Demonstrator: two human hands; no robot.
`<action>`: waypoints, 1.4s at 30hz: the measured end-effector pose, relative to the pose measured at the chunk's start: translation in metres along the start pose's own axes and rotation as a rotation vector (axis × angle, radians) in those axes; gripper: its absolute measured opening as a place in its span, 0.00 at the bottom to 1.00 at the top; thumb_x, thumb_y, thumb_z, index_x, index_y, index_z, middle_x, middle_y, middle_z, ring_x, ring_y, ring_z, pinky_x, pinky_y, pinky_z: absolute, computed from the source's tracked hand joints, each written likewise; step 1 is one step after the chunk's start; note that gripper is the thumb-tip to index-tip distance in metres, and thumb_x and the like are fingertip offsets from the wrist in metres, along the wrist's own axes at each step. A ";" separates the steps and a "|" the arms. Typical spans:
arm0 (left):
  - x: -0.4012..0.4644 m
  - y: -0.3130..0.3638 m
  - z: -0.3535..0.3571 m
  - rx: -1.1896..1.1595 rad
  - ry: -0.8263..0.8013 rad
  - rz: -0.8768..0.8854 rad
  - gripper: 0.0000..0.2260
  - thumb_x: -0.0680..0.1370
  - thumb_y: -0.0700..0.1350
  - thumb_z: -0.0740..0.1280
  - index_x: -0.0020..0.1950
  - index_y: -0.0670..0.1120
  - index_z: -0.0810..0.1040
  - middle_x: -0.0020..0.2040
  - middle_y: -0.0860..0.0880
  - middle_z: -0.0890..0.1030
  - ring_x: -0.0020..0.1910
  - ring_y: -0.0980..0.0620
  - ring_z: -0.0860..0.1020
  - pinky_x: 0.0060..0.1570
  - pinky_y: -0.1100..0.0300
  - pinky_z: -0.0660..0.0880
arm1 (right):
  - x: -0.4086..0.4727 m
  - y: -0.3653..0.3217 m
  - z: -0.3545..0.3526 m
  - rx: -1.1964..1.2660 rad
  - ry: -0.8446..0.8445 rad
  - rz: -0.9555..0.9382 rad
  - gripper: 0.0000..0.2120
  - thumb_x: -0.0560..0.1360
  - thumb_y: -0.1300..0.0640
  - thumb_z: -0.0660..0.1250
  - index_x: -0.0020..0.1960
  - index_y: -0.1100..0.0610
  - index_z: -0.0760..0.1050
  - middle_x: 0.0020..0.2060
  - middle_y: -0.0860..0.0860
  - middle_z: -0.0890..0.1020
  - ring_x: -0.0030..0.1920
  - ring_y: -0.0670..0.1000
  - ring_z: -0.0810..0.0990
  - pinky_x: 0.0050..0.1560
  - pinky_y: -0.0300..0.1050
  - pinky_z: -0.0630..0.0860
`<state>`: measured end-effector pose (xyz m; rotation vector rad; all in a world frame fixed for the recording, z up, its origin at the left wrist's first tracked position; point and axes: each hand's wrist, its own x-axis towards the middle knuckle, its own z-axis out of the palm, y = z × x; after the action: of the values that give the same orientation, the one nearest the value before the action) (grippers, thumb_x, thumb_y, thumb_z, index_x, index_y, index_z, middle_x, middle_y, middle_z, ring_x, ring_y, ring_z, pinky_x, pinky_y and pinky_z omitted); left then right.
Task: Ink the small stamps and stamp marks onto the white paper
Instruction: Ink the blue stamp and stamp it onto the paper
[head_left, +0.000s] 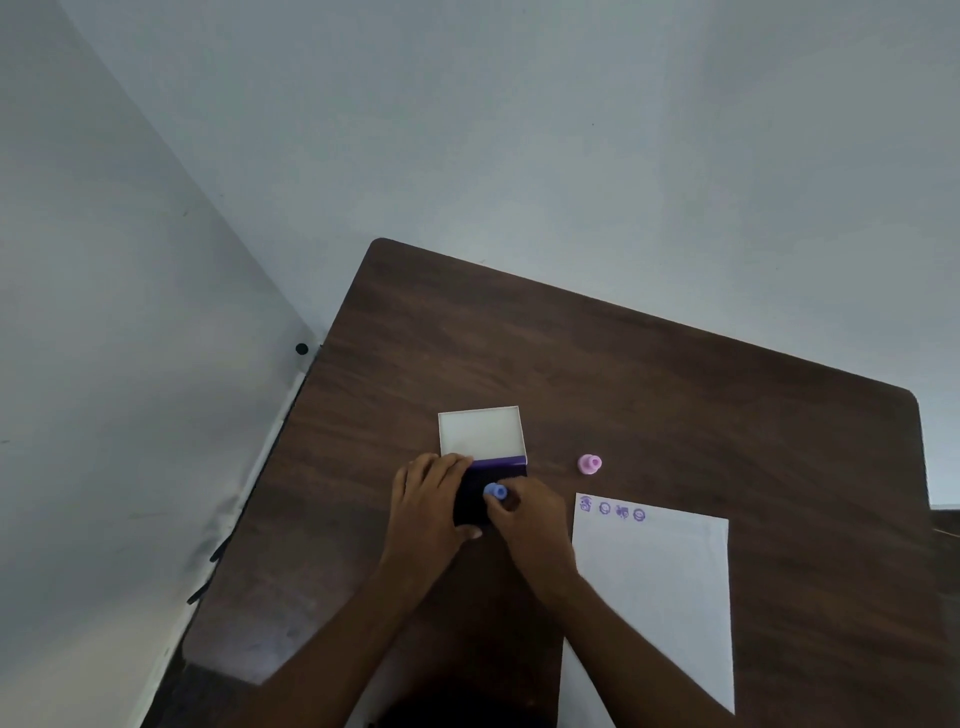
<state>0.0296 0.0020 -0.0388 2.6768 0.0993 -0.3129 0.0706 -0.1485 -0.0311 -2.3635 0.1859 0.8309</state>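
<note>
Nearest, both forearms reach in from the bottom edge, which cuts them off, over the dark wood counter (675, 395). Beside the right forearm lies the white paper (654, 597), its near end running out of view; four purple stamp marks (612, 508) sit in a row along its far edge, too small to read.

Further on, the left hand (428, 512) grips the left side of the ink pad (475, 501), fingers curled over its far edge and thumb at its near edge, covering much of it. The right hand (530, 525) pinches a small blue stamp (496, 491) in its fingertips, held down onto the dark pad; the stamp's face is hidden. Just beyond the pad, its white lid (480, 431) lies open and flat, joined along a purple strip.

To the right, well apart from the hands, a pink stamp (589, 464) rests on bare wood just beyond the paper's far left corner. Past the lid the counter stretches bare to its rounded far corners, against a pale wall (519, 130).
</note>
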 end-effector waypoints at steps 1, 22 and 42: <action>-0.001 0.001 -0.001 0.014 -0.006 0.003 0.42 0.61 0.59 0.77 0.72 0.49 0.69 0.70 0.48 0.73 0.70 0.46 0.67 0.69 0.48 0.60 | -0.009 0.008 -0.003 0.067 0.052 -0.003 0.16 0.76 0.48 0.66 0.58 0.57 0.76 0.53 0.52 0.81 0.50 0.49 0.77 0.53 0.34 0.68; 0.017 0.144 0.065 -0.052 -0.086 0.305 0.22 0.73 0.54 0.71 0.66 0.51 0.74 0.63 0.53 0.78 0.61 0.52 0.77 0.66 0.59 0.66 | -0.047 0.142 -0.076 0.540 0.602 0.277 0.13 0.69 0.43 0.71 0.49 0.50 0.79 0.41 0.44 0.82 0.38 0.45 0.80 0.37 0.31 0.75; 0.029 0.175 0.085 0.013 -0.056 0.293 0.21 0.65 0.43 0.80 0.57 0.43 0.83 0.55 0.44 0.84 0.53 0.44 0.83 0.58 0.50 0.75 | -0.007 0.161 -0.074 0.397 0.544 0.230 0.15 0.71 0.46 0.71 0.52 0.55 0.78 0.47 0.51 0.84 0.42 0.47 0.78 0.47 0.40 0.77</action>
<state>0.0613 -0.1920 -0.0470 2.6441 -0.3103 -0.2937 0.0518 -0.3223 -0.0636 -2.1507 0.7814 0.1954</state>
